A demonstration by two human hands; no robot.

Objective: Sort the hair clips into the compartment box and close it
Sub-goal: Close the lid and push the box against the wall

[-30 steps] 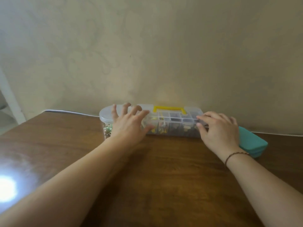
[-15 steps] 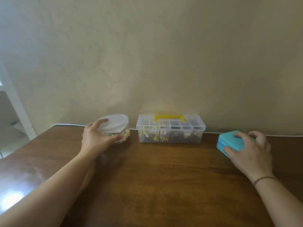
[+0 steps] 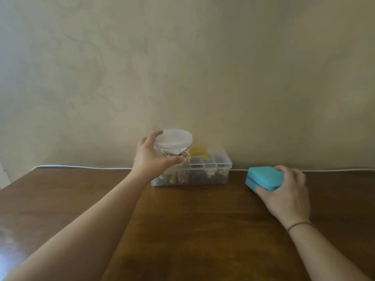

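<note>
- Left hand (image 3: 151,157): fingers and thumb curled round a clear jar (image 3: 172,146) with a white lid, held above the compartment box (image 3: 203,171).
- Right hand (image 3: 288,195): clasps a teal case (image 3: 263,177) on the table (image 3: 192,230).
- Compartment box: against the wall, lid seemingly shut, clips inside.
- Handling: likely set both containers down close by, keeping the jar upright.
- Pose: both forearms reach forward, palms turned inward.

Wide open brown wooden tabletop (image 3: 192,230) between the two forearms, a free lane straight up to the clear plastic compartment box with the yellow handle (image 3: 211,171) against the beige wall (image 3: 203,78). Its left end is blocked from above by the left hand (image 3: 150,159) holding a round clear jar with a white lid (image 3: 174,142). To the right, a gap of bare wood, then the right hand (image 3: 288,195) on a teal rectangular case (image 3: 263,177).
</note>
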